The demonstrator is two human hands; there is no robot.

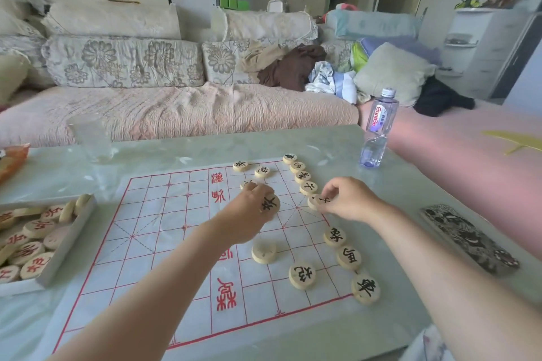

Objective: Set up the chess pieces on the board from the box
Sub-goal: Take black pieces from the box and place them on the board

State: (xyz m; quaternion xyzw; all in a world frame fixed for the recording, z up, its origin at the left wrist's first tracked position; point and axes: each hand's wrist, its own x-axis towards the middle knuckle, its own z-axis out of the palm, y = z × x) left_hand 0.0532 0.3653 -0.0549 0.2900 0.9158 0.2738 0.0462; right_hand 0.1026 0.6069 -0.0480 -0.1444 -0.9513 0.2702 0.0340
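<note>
A white paper board (pixel 164 231) with red grid lines lies on the table. Round wooden pieces with black characters stand along its right edge, among them one at the near corner (pixel 366 289). My left hand (pixel 249 214) grips a black-marked piece (pixel 271 204) over the board's right half. My right hand (pixel 349 199) pinches another black-marked piece (pixel 316 201) on the right edge line. An open box (pixel 67 246) at the left holds several red-marked pieces (pixel 35 265).
A water bottle (pixel 379 129) stands at the table's far right. A clear glass (pixel 92 138) stands at the far left. A patterned dark case (pixel 469 239) lies to the right of the board. A sofa (pixel 176 108) runs behind the table.
</note>
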